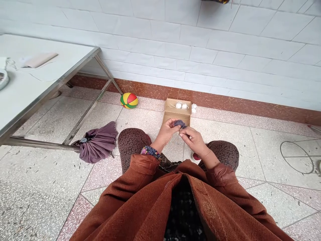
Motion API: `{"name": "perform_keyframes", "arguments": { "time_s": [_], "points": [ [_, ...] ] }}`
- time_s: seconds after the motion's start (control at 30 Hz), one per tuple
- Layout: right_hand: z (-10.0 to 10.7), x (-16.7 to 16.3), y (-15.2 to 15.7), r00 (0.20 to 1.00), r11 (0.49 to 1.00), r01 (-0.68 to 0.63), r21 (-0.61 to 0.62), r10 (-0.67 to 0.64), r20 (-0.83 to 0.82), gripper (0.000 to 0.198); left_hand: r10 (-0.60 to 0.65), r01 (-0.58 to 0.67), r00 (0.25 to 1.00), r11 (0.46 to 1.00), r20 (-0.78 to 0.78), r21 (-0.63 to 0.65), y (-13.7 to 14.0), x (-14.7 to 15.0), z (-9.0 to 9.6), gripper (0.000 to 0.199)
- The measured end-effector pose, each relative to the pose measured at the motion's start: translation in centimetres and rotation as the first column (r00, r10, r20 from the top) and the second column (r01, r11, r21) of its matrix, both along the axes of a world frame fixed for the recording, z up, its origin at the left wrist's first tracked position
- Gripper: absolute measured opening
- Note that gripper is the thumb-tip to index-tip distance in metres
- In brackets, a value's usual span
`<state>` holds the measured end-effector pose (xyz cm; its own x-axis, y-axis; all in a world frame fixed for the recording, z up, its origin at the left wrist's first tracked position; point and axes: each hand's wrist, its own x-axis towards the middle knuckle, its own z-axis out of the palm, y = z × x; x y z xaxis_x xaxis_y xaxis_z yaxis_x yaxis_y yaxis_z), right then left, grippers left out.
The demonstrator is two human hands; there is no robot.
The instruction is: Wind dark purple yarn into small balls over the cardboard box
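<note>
A small dark blue-purple ball of yarn is held up between my hands, above my knees. My left hand has its fingers closed around the ball from the left. On the other side, my right hand pinches at the ball's lower right edge, perhaps on a strand too thin to make out. Just beyond them on the floor lies an open cardboard box. White yarn balls sit in its far part, and more white balls rest beside it on the right.
At left stands a white table with metal legs. A purple folded umbrella leans by its lower bar. A colourful ball lies near the tiled wall. A thin wire ring is on the floor at right.
</note>
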<state>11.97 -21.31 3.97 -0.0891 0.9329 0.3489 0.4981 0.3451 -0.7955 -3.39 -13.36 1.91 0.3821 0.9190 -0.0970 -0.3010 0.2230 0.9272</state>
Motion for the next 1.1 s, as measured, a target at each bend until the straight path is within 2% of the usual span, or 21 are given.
{"name": "perform_keyframes", "arguments": {
  "time_s": [0.13,0.27,0.37,0.5,0.63,0.77,0.93,1.0,1.1],
  "points": [
    [2.0,0.4,-0.2,0.999,0.999,0.033,0.036,-0.033,-0.008,0.028,-0.065,0.070,0.993,0.996,-0.101,0.051,-0.2,-0.3,0.1,0.044],
    [2.7,1.1,0.2,0.997,0.995,0.080,0.054,-0.078,-0.025,0.028,-0.236,0.248,0.962,0.966,-0.140,0.073,-0.9,-0.4,0.2,0.044],
    [2.1,1.6,0.7,0.987,0.988,0.153,0.038,-0.150,-0.064,0.028,-0.338,0.342,0.938,0.938,-0.075,0.059,-1.6,-0.4,0.4,0.053],
    [0.1,2.0,1.5,0.961,0.970,0.238,-0.040,-0.241,-0.132,0.031,-0.387,0.384,0.919,0.922,0.077,0.054,-1.8,-0.7,1.1,0.065],
    [-2.3,1.5,1.6,0.960,0.969,0.204,-0.138,-0.226,-0.166,0.035,-0.278,0.276,0.951,0.961,0.138,0.032,-1.7,-0.9,1.4,0.054],
    [-2.9,0.5,0.9,0.983,0.985,0.140,-0.097,-0.150,-0.109,0.032,-0.118,0.119,0.989,0.993,0.088,-0.005,-1.3,-0.9,0.7,0.044],
    [-0.6,0.0,-0.1,0.999,0.999,-0.031,0.017,0.032,-0.042,0.025,-0.017,0.019,0.999,0.998,-0.043,0.052,-0.7,-1.0,-0.1,0.045],
    [0.7,0.3,-0.3,0.997,0.996,-0.065,0.060,0.067,-0.035,0.022,-0.033,0.043,0.993,0.996,-0.117,0.078,-0.7,-1.1,-0.1,0.047],
    [2.4,1.1,0.1,0.999,0.994,-0.043,0.101,0.046,-0.023,0.019,-0.119,0.138,0.977,0.985,-0.177,0.102,-1.0,-1.1,-0.1,0.045]
  ]
}}
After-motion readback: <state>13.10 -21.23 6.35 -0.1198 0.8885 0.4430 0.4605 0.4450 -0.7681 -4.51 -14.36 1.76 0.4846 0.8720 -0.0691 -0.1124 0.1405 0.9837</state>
